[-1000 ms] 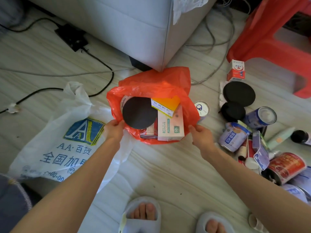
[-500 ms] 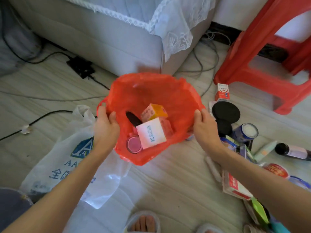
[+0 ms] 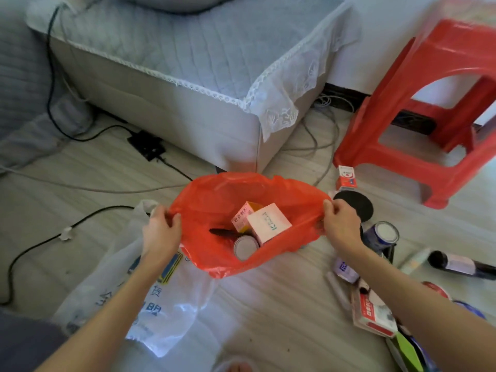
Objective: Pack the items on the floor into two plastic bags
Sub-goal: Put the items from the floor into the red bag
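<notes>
A red plastic bag (image 3: pixel 214 194) hangs open between my hands, lifted off the floor. My left hand (image 3: pixel 160 232) pinches its left rim and my right hand (image 3: pixel 340 224) pinches its right rim. Inside lie a white box (image 3: pixel 268 222), a pink and yellow box (image 3: pixel 243 216), a black disc on edge (image 3: pixel 221 233) and a can (image 3: pixel 245 247). A white printed plastic bag (image 3: pixel 128 296) lies flat on the floor under my left forearm. More items sit on the floor at the right: a black round lid (image 3: pixel 357 206), a blue can (image 3: pixel 382 234), a dark bottle (image 3: pixel 456 264) and a red and white packet (image 3: pixel 371 312).
A grey cloth-covered bed or sofa corner (image 3: pixel 188 98) stands just behind the bag. A red plastic stool (image 3: pixel 418 108) is at the back right with a small red and white carton (image 3: pixel 346 178) by its leg. Cables (image 3: pixel 80 224) and a black power strip (image 3: pixel 146 145) cross the floor at the left.
Both hands have lifted the red bag and pulled its mouth wider, my grip moving out to the rim's ends. The contents slid deeper and upright. The view has tilted up.
</notes>
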The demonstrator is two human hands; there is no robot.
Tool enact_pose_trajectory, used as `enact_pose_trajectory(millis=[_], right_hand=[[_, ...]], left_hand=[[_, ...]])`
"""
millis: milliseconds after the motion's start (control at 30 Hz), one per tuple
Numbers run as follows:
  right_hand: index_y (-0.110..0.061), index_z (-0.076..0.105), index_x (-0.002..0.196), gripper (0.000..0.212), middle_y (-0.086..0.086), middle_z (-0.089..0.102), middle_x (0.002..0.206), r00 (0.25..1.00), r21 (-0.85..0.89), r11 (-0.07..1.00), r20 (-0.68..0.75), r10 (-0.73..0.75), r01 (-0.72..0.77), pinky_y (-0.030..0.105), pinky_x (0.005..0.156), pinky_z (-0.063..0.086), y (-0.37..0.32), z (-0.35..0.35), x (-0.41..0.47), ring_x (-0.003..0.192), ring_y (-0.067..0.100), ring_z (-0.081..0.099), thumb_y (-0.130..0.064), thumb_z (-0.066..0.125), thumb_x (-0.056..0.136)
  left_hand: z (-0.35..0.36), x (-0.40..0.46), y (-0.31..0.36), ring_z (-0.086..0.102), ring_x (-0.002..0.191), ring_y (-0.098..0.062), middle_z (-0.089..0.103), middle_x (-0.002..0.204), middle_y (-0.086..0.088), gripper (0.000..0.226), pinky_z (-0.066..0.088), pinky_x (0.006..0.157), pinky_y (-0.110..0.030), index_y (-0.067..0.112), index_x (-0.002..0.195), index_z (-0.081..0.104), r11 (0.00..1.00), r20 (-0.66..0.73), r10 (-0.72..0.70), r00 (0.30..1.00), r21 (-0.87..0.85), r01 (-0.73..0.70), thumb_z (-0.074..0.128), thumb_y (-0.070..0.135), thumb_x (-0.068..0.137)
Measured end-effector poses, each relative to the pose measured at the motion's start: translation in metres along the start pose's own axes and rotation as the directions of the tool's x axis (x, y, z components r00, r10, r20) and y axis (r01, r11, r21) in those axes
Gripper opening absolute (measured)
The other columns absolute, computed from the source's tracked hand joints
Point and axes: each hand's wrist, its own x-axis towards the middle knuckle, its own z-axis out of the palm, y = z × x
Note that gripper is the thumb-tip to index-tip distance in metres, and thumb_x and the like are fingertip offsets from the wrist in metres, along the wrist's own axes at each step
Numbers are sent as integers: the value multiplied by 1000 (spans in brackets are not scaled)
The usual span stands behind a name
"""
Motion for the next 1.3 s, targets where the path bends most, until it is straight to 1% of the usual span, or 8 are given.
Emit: enact_pose_trajectory(millis=[200,500,667,733,800,900,1067,1300], right_hand=[[-16,53,77,9,9,68,69,980,6,986,113,165,-167,51,79,54,8,-15,1,76,29,67,-16,61,81],[-3,67,90,15,5,63,80,986,-158,987,158,45,-19,26,70,39,1,-33,-12,77,18,56,-6,55,83],[-8,61,107,22,9,62,105,983,-187,974,158,-98,128,31,79,42,11,-35,-19,91,20,55,-15,58,86],[-10,61,107,29,12,60,110,878,-390,792,116,-464,470,41,80,45,16,-32,-29,100,30,56,-16,66,79],[-17,65,104,44,8,63,112,601,-572,365,297,-742,734,49,82,48,23,-24,-39,108,34,58,-19,77,62],[-23,69,101,58,2,68,109,419,-561,-3,623,-660,828,62,93,39,35,-12,-51,112,27,60,-29,84,46],[-16,64,58,16,0,60,63,383,-553,-87,673,-633,828,64,89,44,33,-22,-47,67,22,63,-7,65,45],[-17,58,62,25,-2,55,63,432,-551,1,654,-621,835,53,86,51,34,-50,-50,64,21,60,-7,74,44]], left_hand=[[-1,-3,6,51,75,-24,59,92,-14,21,37,68,-31,4,104,52,998,60,-34,998,50,31,55,17,89],[0,-20,17,50,79,-25,59,100,-18,20,36,69,-31,3,106,51,999,33,12,999,40,-13,53,8,87],[14,-43,27,43,114,-36,50,122,-20,47,36,97,-43,2,122,49,899,59,374,925,223,-378,64,12,79],[27,-57,28,41,123,-32,53,125,-14,45,32,105,-40,7,121,54,782,165,552,818,237,-576,62,20,79],[44,-77,25,41,124,-25,60,120,-6,46,33,105,-30,10,116,59,680,327,634,701,196,-706,58,35,77],[68,-101,15,45,116,-20,57,120,0,49,41,92,-31,16,121,54,667,620,459,637,232,-707,55,46,82],[81,-114,8,59,91,-28,67,94,-5,16,46,70,-35,12,94,64,722,615,470,633,144,-677,50,17,87],[59,-100,32,55,108,-20,56,121,0,39,48,86,-34,24,126,51,586,730,479,488,147,-797,50,37,90]])
